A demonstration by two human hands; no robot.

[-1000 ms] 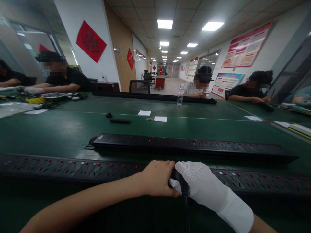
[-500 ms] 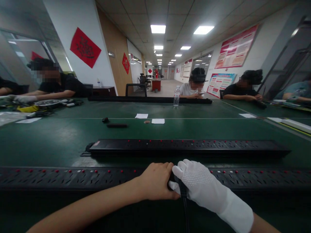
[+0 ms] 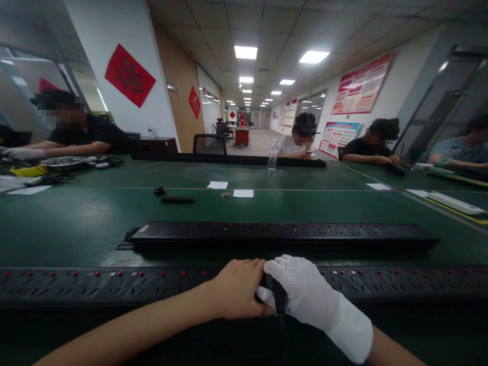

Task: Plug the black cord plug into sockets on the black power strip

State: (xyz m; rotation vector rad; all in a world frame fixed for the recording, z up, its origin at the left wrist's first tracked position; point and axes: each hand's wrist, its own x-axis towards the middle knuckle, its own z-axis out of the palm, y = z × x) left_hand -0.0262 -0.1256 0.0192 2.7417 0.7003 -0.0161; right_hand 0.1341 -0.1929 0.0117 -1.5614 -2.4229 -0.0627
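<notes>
Green worktop (image 3: 84, 218) in long office carries near power strip (image 3: 114, 290), second strip (image 3: 267, 236) farther back. Gloved right hand (image 3: 303, 284) grips black plug (image 3: 277, 291), cord (image 3: 282, 335) trailing below, plug sits between both hands around near strip's middle; bare left hand (image 3: 238, 287) curls against it, exact grip hidden.
</notes>
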